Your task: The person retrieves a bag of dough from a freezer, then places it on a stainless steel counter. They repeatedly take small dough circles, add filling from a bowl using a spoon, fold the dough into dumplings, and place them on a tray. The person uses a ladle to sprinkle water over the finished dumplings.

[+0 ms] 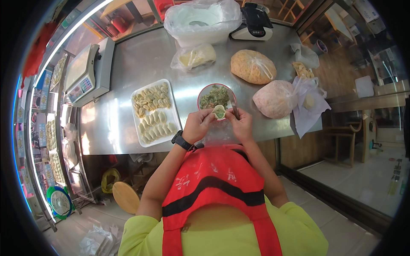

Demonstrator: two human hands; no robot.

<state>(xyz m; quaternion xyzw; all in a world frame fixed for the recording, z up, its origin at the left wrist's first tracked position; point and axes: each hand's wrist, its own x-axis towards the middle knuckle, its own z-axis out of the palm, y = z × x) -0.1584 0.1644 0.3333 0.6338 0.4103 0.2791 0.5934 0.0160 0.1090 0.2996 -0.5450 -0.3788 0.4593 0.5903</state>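
Note:
A dumpling wrapper [219, 112] with green filling in it is pinched between my two hands, its top edge spread wide. My left hand [200, 124], with a black watch [182, 140] on the wrist, grips the wrapper's left side. On the other side my right hand [241, 125] pinches the wrapper and also holds a flat metal spatula or knife [232, 99], its blade pointing away from me. Just beyond the hands stands a red-rimmed bowl [199, 100] of chopped green filling [214, 96]. To the left, a white tray [177, 121] carries rows of folded dumplings [157, 123].
Beyond the bowl lie a bag of pale dough [197, 57], a plastic-lined tub [201, 28] and a black-and-white appliance [253, 24]. Two filled plastic bags [253, 66] and paper with a pale lump [308, 101] are rightward. A scale [80, 73] stands left on the steel table [128, 57].

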